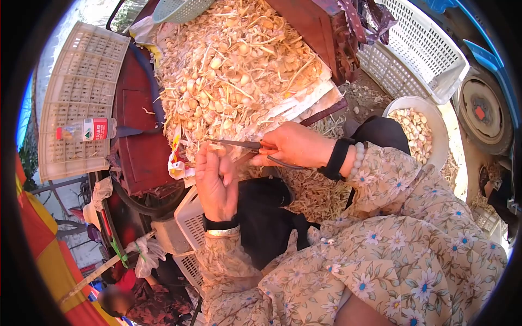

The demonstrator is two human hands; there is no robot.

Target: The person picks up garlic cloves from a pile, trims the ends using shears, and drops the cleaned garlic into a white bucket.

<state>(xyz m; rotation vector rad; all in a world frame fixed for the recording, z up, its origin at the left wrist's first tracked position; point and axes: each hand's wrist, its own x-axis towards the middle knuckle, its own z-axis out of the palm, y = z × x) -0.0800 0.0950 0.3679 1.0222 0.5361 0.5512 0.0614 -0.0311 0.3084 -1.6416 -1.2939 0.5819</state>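
Note:
My right hand (288, 145) is wrapped round a pair of scissors (242, 144) with orange-and-black handles, its blades pointing left. My left hand (215, 182) is raised with the fingertips pinched on a small pale garlic bulb (218, 148). The scissor tips lie right at the bulb and overlap it in this view. Just beyond both hands rises a big heap of garlic (209, 89), mixed with dry stalks and loose skins. To the right of my right forearm stands a white bucket (443, 130) holding trimmed garlic bulbs (411, 130).
Cut stalks (318, 195) cover the ground below my hands. A beige crate (81, 65) with a plastic bottle (89, 129) on it is at left. White crates (413, 41) stand at upper right beside a wheel (484, 106). Another person (157, 304) is at lower left.

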